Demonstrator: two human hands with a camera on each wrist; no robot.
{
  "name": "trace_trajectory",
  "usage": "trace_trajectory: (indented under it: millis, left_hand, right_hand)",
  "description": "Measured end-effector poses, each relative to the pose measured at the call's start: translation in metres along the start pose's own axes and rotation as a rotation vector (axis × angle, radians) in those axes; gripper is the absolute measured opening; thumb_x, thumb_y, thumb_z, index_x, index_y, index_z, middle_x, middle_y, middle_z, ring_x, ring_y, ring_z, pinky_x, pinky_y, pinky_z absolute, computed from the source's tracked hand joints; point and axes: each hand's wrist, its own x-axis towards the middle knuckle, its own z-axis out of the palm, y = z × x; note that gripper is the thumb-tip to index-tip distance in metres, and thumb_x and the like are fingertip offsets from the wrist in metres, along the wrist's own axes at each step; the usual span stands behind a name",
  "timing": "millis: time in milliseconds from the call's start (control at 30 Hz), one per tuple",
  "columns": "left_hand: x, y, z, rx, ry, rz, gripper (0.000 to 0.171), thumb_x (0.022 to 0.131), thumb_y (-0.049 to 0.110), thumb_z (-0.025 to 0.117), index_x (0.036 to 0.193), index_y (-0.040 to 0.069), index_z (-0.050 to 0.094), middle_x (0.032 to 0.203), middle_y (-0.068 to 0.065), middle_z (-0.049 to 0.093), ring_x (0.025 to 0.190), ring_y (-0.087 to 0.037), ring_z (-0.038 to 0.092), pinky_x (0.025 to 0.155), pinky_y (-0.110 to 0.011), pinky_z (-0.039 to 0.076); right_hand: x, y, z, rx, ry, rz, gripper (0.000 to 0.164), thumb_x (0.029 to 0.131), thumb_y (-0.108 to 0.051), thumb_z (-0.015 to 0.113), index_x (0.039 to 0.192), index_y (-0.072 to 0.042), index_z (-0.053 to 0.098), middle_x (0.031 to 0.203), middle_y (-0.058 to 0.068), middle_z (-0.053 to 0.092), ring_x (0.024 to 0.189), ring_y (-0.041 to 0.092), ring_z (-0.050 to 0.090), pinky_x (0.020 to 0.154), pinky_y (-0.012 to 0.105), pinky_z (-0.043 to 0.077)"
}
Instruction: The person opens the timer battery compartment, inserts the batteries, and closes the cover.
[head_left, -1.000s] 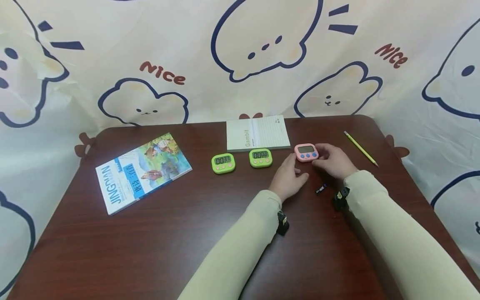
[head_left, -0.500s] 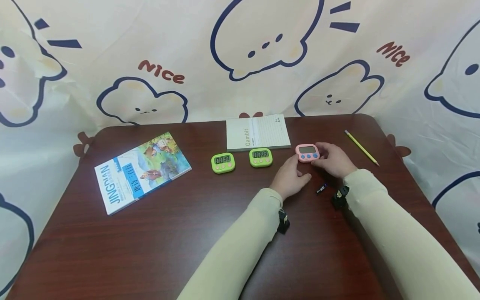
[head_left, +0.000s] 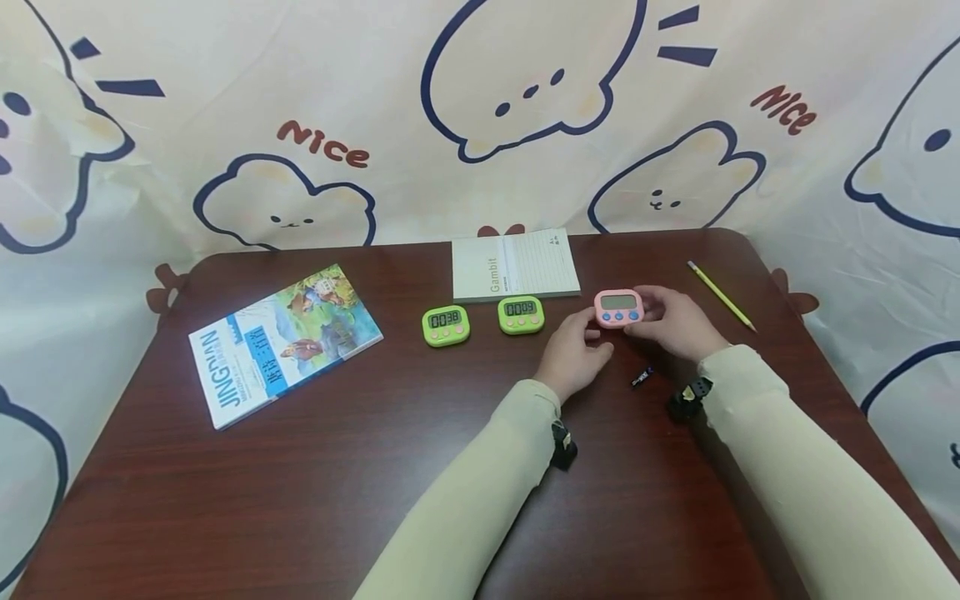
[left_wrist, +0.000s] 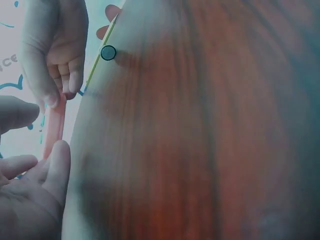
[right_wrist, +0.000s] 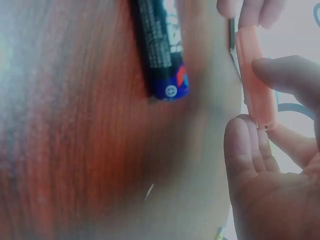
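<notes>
A pink digital timer (head_left: pixel 618 308) with a blank screen and blue buttons is pinched at its right end by my right hand (head_left: pixel 678 323). My left hand (head_left: pixel 572 354) reaches its left end with the fingertips, the thumb held apart. Seen from the right wrist, the timer (right_wrist: pixel 257 77) stands edge-on between both hands. Just below it on the table lies a small black battery (head_left: pixel 642 377), whose blue end with a plus mark shows in the right wrist view.
Two green timers (head_left: pixel 446 326) with lit digits lie left of my hands, the nearer one (head_left: pixel 521 316) in front of a notebook (head_left: pixel 517 267). A colourful book (head_left: pixel 288 346) is at the left of the brown table (head_left: pixel 315 500). At the right lies a yellow pencil (head_left: pixel 722 296).
The pink timer has shifted slightly to the right and its face now shows more squarely. My right hand moved right with it; the left fingertips came to its left end.
</notes>
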Motion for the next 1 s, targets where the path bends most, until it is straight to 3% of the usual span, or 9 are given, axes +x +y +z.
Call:
trace_trajectory:
  millis: [233, 533, 767, 900, 1000]
  left_hand:
    - [-0.005, 0.0, -0.003, -0.124, 0.063, 0.011, 0.048, 0.096, 0.009, 0.068, 0.142, 0.01, 0.054, 0.133, -0.004, 0.055, 0.11, -0.007, 0.064, 0.086, -0.016, 0.053]
    - [-0.011, -0.004, -0.011, -0.189, 0.072, 0.02, 0.052, 0.09, 0.008, 0.075, 0.139, 0.008, 0.058, 0.118, -0.003, 0.056, 0.098, -0.006, 0.066, 0.082, -0.015, 0.054]
    - [-0.016, -0.009, -0.021, -0.188, 0.094, 0.072, 0.065, 0.084, 0.011, 0.083, 0.142, 0.006, 0.054, 0.104, 0.001, 0.055, 0.093, -0.007, 0.061, 0.083, -0.015, 0.053]
    - [-0.025, -0.011, -0.028, -0.217, 0.103, 0.104, 0.065, 0.083, 0.012, 0.084, 0.141, 0.008, 0.056, 0.107, 0.0, 0.054, 0.094, -0.008, 0.06, 0.084, -0.017, 0.054]
    - [-0.035, -0.01, -0.033, -0.257, 0.104, 0.094, 0.064, 0.082, 0.013, 0.084, 0.14, 0.012, 0.056, 0.115, 0.001, 0.054, 0.097, -0.008, 0.061, 0.085, -0.018, 0.054]
  right_hand:
    - [-0.013, -0.002, -0.002, 0.029, 0.004, -0.006, 0.072, 0.092, -0.027, 0.075, 0.15, -0.002, 0.04, 0.119, 0.02, 0.063, 0.102, 0.031, 0.06, 0.092, 0.044, 0.051]
    - [-0.029, -0.01, 0.006, 0.087, 0.021, -0.052, 0.077, 0.089, -0.025, 0.079, 0.152, -0.004, 0.039, 0.119, 0.016, 0.061, 0.1, 0.028, 0.057, 0.078, 0.016, 0.05]
    - [-0.04, -0.02, 0.014, 0.131, 0.035, -0.104, 0.073, 0.087, -0.027, 0.081, 0.147, -0.008, 0.046, 0.119, 0.013, 0.062, 0.098, 0.028, 0.056, 0.077, 0.018, 0.053]
    - [-0.047, -0.03, 0.016, 0.147, 0.04, -0.121, 0.072, 0.086, -0.027, 0.082, 0.146, -0.009, 0.048, 0.118, 0.012, 0.062, 0.097, 0.028, 0.057, 0.076, 0.02, 0.054]
    - [-0.052, -0.037, 0.018, 0.16, 0.049, -0.134, 0.071, 0.084, -0.026, 0.084, 0.144, -0.009, 0.049, 0.117, 0.011, 0.062, 0.096, 0.028, 0.057, 0.074, 0.021, 0.054]
